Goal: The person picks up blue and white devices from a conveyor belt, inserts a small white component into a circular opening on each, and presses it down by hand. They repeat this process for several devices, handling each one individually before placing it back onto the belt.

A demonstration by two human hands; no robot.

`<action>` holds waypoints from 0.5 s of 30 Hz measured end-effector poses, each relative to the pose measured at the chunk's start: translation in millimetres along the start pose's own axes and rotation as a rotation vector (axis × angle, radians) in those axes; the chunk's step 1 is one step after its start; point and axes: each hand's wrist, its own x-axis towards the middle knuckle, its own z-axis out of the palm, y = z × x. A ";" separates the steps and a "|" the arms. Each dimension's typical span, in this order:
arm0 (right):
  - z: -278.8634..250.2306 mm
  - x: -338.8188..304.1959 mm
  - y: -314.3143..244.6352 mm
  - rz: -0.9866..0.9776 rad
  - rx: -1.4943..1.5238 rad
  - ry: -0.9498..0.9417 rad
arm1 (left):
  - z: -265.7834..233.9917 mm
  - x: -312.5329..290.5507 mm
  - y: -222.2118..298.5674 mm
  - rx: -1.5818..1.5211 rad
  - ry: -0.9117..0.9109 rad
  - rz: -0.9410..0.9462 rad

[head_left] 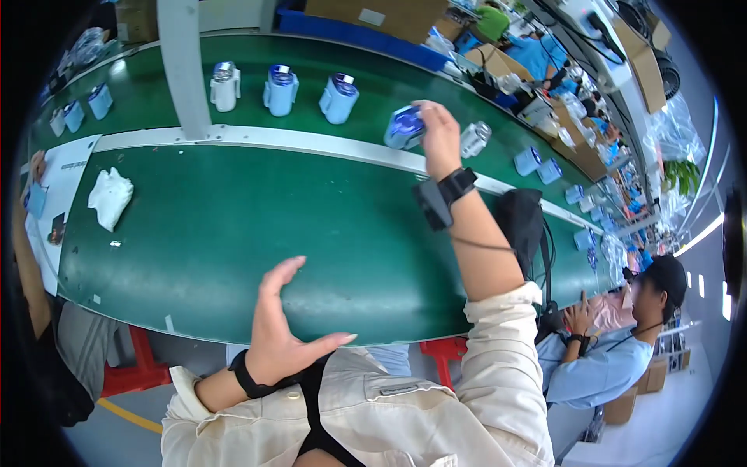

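Right now the right hand reaches to upper centre of the frame, fingers closed round a pale blue can at the rail between the near table and the far belt. Can looks tilted, top toward camera; whether it touches the belt or hangs just above, cannot tell, hand hides the base. Left hand is at lower centre, fingers spread, holding nothing, hovering over the table's near edge.

Three more cans stand upright in a row on the belt, upper left of the held one. A clear one sits just right of the hand. White rag lies at left on the table.

To do this well, judging by the row: keep the grip on the can's side, bring it upright, match the row's line and spacing, and stay apart from the clear one. Another person sits at lower right.
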 end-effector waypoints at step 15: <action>97.6 48.5 -12.7 -0.086 -0.834 -0.247 | -13.3 -2.6 -18.1 -0.014 -0.059 0.007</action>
